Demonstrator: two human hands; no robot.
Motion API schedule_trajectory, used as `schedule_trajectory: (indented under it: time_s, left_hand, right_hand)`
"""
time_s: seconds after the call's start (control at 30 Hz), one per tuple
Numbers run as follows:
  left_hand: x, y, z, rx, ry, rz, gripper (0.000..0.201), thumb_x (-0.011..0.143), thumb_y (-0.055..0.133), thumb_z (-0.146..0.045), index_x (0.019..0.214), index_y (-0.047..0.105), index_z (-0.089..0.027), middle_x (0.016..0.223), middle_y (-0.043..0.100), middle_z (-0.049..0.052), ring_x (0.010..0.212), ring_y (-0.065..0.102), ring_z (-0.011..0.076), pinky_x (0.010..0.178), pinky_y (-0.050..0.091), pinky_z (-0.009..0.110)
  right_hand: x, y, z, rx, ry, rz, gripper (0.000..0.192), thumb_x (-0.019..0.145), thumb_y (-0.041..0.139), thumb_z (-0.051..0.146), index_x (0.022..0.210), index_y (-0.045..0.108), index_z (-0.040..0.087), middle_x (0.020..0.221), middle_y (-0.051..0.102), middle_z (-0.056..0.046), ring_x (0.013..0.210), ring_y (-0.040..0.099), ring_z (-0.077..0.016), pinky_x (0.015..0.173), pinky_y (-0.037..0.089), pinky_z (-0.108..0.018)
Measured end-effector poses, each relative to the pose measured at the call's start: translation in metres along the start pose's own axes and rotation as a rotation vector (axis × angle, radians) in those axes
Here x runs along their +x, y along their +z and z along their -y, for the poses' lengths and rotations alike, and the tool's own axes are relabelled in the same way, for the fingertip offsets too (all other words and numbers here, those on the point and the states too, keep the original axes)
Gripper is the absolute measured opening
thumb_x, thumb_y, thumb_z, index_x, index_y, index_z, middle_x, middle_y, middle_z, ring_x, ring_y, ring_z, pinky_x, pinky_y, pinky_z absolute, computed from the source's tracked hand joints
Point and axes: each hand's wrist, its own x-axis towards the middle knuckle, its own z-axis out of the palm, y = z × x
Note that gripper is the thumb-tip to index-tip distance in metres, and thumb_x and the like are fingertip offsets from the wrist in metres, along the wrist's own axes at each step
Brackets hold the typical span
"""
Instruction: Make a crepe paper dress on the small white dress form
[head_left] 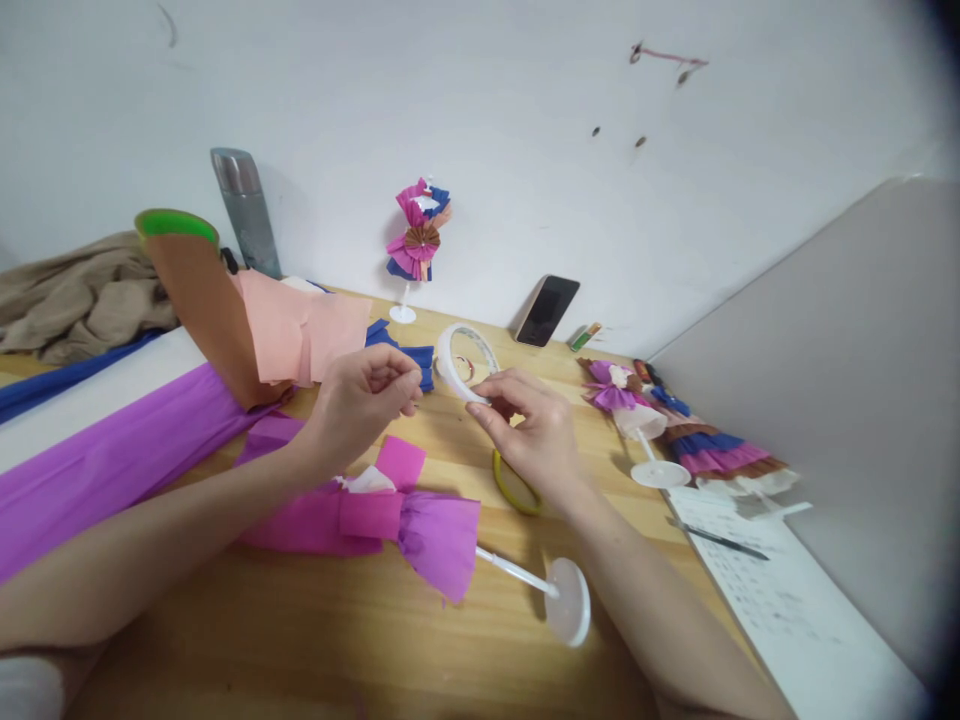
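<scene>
A roll of tape (pixel 448 370) is in my right hand (pixel 529 425), pinched at its lower edge between thumb and fingers. My left hand (pixel 364 400) is closed in a pinch just left of the roll; whatever sits between its fingertips is too small to make out. On the table below lies a small mannequin stand (pixel 568 600) on its side, dressed in a purple crepe paper skirt (pixel 442 535) with a magenta band (pixel 367 512). Magenta paper (pixel 401 460) lies around it. Yellow scissor-like handles (pixel 514 490) show partly under my right hand.
At left are purple crepe paper (pixel 127 450), a brown paper roll (pixel 195 300), peach paper (pixel 315 335) and a bottle (pixel 247 215). A decorated mannequin (pixel 420 240) stands by the wall. A phone (pixel 550 310), paper dresses (pixel 712 445), and a pen (pixel 724 542) on a written sheet (pixel 802 610) are right.
</scene>
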Motion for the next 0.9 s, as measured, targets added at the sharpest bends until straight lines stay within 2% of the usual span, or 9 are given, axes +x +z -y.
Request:
schedule_trajectory:
  time_s: [0.13, 0.2, 0.37, 0.47, 0.6, 0.67, 0.73, 0.8, 0.9]
  left_hand:
    - [-0.001, 0.000, -0.002, -0.376, -0.460, 0.353, 0.038, 0.073, 0.071, -0.050, 0.076, 0.064, -0.012, 0.060, 0.066, 0.004, 0.045, 0.060, 0.0131, 0.042, 0.045, 0.022]
    - [-0.003, 0.001, -0.002, -0.495, -0.541, 0.421, 0.047, 0.071, 0.071, -0.058, 0.078, 0.065, -0.012, 0.063, 0.066, 0.005, 0.044, 0.060, 0.0133, 0.040, 0.044, 0.021]
    - [-0.009, 0.006, -0.004, -0.431, -0.313, 0.314, 0.034, 0.071, 0.080, -0.035, 0.096, 0.066, -0.016, 0.083, 0.070, 0.002, 0.061, 0.069, 0.0138, 0.050, 0.052, 0.021]
    - [-0.010, 0.009, -0.002, -0.378, -0.233, 0.373, 0.027, 0.073, 0.077, -0.027, 0.095, 0.066, -0.016, 0.072, 0.070, 0.001, 0.065, 0.069, 0.0144, 0.057, 0.054, 0.021]
    - [-0.005, 0.007, 0.003, -0.317, -0.147, 0.286, 0.021, 0.079, 0.069, -0.029, 0.094, 0.063, -0.015, 0.069, 0.068, 0.000, 0.059, 0.068, 0.0133, 0.056, 0.054, 0.022]
    - [0.000, 0.002, 0.003, -0.231, -0.093, 0.270, 0.016, 0.082, 0.064, -0.030, 0.090, 0.060, -0.016, 0.068, 0.066, -0.001, 0.051, 0.065, 0.0124, 0.049, 0.052, 0.021]
    - [0.005, -0.004, 0.001, -0.085, -0.025, 0.291, 0.011, 0.083, 0.062, -0.027, 0.082, 0.058, -0.017, 0.060, 0.060, -0.004, 0.042, 0.058, 0.0098, 0.042, 0.046, 0.019]
    - [0.008, -0.009, -0.001, 0.068, 0.026, 0.345, 0.009, 0.083, 0.060, -0.024, 0.077, 0.059, -0.017, 0.050, 0.052, -0.007, 0.036, 0.050, 0.0074, 0.038, 0.039, 0.017]
    - [0.007, -0.013, -0.002, 0.214, 0.023, 0.468, 0.014, 0.087, 0.055, -0.025, 0.082, 0.066, -0.017, 0.046, 0.049, -0.007, 0.033, 0.044, 0.0068, 0.035, 0.032, 0.018]
  right_hand:
    - [-0.003, 0.003, -0.001, -0.082, -0.145, -0.059, 0.007, 0.090, 0.060, 0.022, 0.087, 0.066, 0.020, 0.086, 0.065, -0.007, 0.066, 0.060, -0.0155, 0.058, 0.050, -0.028]
    - [-0.004, 0.004, -0.001, -0.142, -0.210, -0.058, 0.007, 0.091, 0.059, 0.021, 0.087, 0.065, 0.021, 0.087, 0.066, -0.008, 0.070, 0.062, -0.0164, 0.059, 0.051, -0.028]
    - [-0.006, 0.004, -0.001, -0.194, -0.264, 0.018, 0.010, 0.092, 0.057, 0.022, 0.087, 0.066, 0.022, 0.090, 0.068, -0.010, 0.077, 0.065, -0.0182, 0.061, 0.052, -0.029]
    - [-0.007, 0.006, 0.000, -0.117, -0.262, 0.068, 0.012, 0.093, 0.056, 0.022, 0.089, 0.067, 0.022, 0.092, 0.070, -0.010, 0.086, 0.068, -0.0208, 0.071, 0.056, -0.033]
    - [-0.008, 0.009, 0.000, -0.012, -0.266, 0.158, 0.022, 0.092, 0.054, 0.020, 0.109, 0.067, 0.023, 0.114, 0.070, -0.013, 0.101, 0.068, -0.0238, 0.081, 0.059, -0.039]
    - [-0.009, 0.006, 0.001, 0.021, -0.264, 0.139, 0.025, 0.092, 0.052, 0.017, 0.112, 0.066, 0.024, 0.113, 0.071, -0.012, 0.101, 0.068, -0.0236, 0.081, 0.060, -0.040]
    - [-0.008, 0.000, 0.004, 0.011, -0.262, 0.014, 0.027, 0.092, 0.050, 0.014, 0.110, 0.067, 0.026, 0.104, 0.073, -0.010, 0.097, 0.069, -0.0227, 0.083, 0.058, -0.040]
    - [-0.006, -0.008, 0.007, -0.037, -0.269, -0.112, 0.029, 0.092, 0.051, 0.016, 0.117, 0.065, 0.026, 0.112, 0.071, -0.011, 0.105, 0.066, -0.0251, 0.092, 0.053, -0.045]
    - [0.000, -0.018, 0.009, -0.045, -0.251, -0.016, 0.038, 0.095, 0.051, 0.030, 0.132, 0.057, 0.026, 0.138, 0.059, -0.011, 0.131, 0.050, -0.0295, 0.107, 0.040, -0.050]
